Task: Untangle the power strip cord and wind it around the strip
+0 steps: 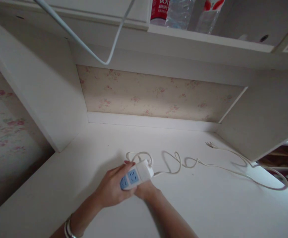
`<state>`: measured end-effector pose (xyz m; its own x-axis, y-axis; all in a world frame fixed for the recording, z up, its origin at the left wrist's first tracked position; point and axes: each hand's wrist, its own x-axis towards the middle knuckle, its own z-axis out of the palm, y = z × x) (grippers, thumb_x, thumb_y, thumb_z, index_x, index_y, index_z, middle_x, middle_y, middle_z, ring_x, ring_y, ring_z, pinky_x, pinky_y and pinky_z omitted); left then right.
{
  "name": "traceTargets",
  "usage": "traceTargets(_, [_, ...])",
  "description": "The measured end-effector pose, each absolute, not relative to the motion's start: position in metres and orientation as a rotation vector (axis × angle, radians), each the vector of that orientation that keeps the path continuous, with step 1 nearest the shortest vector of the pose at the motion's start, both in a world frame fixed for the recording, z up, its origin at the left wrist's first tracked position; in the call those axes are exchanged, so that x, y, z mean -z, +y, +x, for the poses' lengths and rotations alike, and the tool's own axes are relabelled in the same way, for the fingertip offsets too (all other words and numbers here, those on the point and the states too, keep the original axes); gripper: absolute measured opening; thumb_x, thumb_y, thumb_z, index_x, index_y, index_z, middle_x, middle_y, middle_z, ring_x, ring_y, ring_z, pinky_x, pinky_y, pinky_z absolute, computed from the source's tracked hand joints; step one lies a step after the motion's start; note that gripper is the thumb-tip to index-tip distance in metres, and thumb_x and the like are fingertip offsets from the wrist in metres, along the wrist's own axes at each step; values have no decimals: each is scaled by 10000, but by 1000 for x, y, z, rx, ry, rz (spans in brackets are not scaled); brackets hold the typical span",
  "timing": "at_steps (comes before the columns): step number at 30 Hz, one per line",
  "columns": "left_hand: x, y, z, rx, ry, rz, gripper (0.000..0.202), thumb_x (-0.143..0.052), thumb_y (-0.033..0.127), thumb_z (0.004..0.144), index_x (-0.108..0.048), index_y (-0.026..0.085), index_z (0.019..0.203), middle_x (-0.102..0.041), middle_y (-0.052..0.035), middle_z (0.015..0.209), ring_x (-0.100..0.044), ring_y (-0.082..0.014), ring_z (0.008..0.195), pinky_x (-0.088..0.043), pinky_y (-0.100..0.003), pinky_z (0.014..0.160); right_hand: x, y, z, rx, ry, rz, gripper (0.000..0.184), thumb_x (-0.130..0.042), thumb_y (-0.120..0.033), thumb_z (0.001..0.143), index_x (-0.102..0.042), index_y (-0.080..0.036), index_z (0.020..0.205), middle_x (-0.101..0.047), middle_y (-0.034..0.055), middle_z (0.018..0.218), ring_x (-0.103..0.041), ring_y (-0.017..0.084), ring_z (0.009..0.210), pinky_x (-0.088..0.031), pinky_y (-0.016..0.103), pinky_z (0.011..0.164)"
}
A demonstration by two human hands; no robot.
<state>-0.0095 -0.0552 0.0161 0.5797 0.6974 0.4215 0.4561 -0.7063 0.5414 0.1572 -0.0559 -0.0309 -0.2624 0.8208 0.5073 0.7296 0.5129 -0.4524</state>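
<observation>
A white power strip (141,172) with blue socket faces is held tilted above the white desktop. Wrapped around its left end is my left hand (111,188), with the thumb along the upper side. My right hand (145,189) lies against the strip's underside, and its fingers are hidden behind the strip. Loops of white cord (144,153) rise just behind the strip. From there the cord runs in loose curls over the desktop to the right. Near the back right corner lies the cord's plug (210,144), its prongs showing.
Around the white desktop (183,205) stand side panels and a floral back wall (146,96). An upper shelf (208,39) overhangs it, holding a red-labelled bottle (159,11) and clear plastic packages. A pale cable (84,49) hangs down at the upper left. The cord loops past the right edge.
</observation>
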Motion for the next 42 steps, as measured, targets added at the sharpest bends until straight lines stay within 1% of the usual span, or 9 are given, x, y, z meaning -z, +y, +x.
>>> traceTargets(3, [-10, -42, -19, -984, 1256, 2614, 644, -589, 198, 723, -421, 263, 1341, -607, -85, 1194, -590, -263, 1033, -459, -384, 923, 20, -64, 151, -114, -2195, -1339, 154, -492, -262, 872, -608, -219, 964, -695, 34, 886, -639, 183, 794, -457, 279, 746])
traceTargets(6, [-6, -34, -25, -918, 1466, 2708, 637, -586, 189, 731, -424, 246, 1345, -610, -95, 1183, -599, -265, 980, -456, -382, 873, 8, -69, 158, 4, -2275, -1392, 204, -481, -359, 911, -590, -186, 918, -680, 62, 811, -620, 194, 723, -425, 311, 727])
traceTargets(10, [-4, -31, -26, -777, 1536, 2811, 627, -586, 154, 736, -439, 238, 1341, -619, -99, 1160, -574, -282, 1014, -412, -415, 882, -1, -73, 169, 133, -2323, -1245, 300, -453, -379, 945, -577, -196, 743, -644, 34, 705, -574, 160, 672, -371, 302, 709])
traceTargets(18, [-13, -42, -21, -703, 1150, 2890, 639, -558, 49, 635, -543, 290, 1227, -617, -60, 1148, -532, -256, 1057, -340, -436, 951, -2, -76, 176, 113, -2059, -1047, 259, -542, -421, 903, -596, -196, 787, -594, 12, 682, -514, 150, 682, -325, 296, 678])
traceTargets(25, [-18, -61, -10, -726, 722, 2869, 527, -529, 75, 614, -580, 244, 1111, -623, -67, 1037, -541, -240, 968, -360, -444, 910, -3, -67, 188, -221, -1579, -1186, 498, -485, -541, 884, -478, -194, 528, -454, -35, 517, -417, 116, 547, -313, 261, 607])
traceTargets(31, [-16, -64, -7, -884, 672, 2831, 519, -525, 88, 644, -512, 205, 1149, -614, -75, 1053, -553, -239, 946, -395, -448, 887, 5, -62, 191, -491, -1337, -1382, 496, -428, -541, 879, -357, -203, 523, -343, -55, 526, -332, 104, 533, -249, 231, 512])
traceTargets(33, [-15, -62, -9, -1014, 713, 2824, 552, -515, 55, 653, -465, 195, 1185, -614, -84, 1074, -556, -239, 978, -390, -457, 915, 9, -59, 189, -573, -1257, -1419, 495, -379, -564, 889, -371, -204, 549, -331, -54, 536, -325, 104, 526, -239, 230, 498])
traceTargets(38, [-10, -55, -13, -1179, 832, 2864, 564, -537, 7, 710, -396, 213, 1217, -609, -88, 1083, -564, -228, 1000, -403, -446, 931, 9, -54, 184, -719, -1202, -1455, 564, -253, -599, 916, -457, -189, 586, -406, -27, 543, -379, 118, 532, -275, 240, 508])
traceTargets(42, [-7, -45, -19, -1322, 1009, 2869, 558, -614, 118, 786, -359, 234, 1268, -597, -109, 1110, -568, -238, 1010, -437, -404, 896, 3, -56, 180, -877, -1411, -1388, 526, -220, -530, 952, -505, -182, 680, -525, 0, 637, -466, 124, 611, -335, 229, 550])
